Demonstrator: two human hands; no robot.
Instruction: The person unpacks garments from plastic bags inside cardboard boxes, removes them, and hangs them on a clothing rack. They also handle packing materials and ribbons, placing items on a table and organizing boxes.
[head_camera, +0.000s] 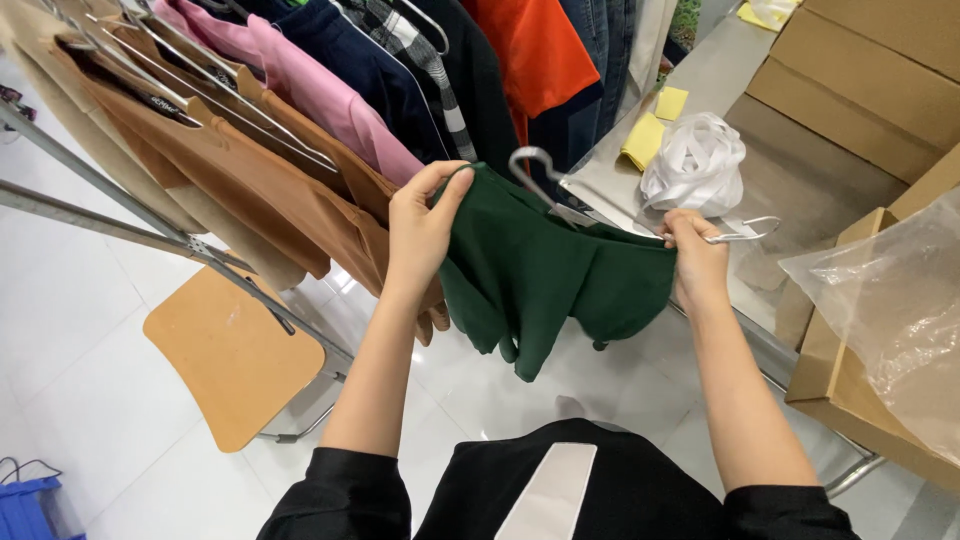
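Two hands are in view, the left hand (420, 225) and the right hand (695, 262), and between them one dark green garment (545, 275) on one metal hanger (640, 215). On the rack at far left hang about nine other garments: two brown tops (240, 175), one beige (70, 110), one pink (310, 90), one navy (375, 60), one plaid (420, 50), one black (480, 80), one orange (535, 50) and one pair of jeans (600, 40); more may be hidden. One wooden chair seat (230, 355) stands near left. On the grey table (700, 75) at far right lie two yellow cloths (655, 125) and one white bag (695, 165). About four cardboard boxes (860, 80) sit right, with one clear plastic bag (895, 300).
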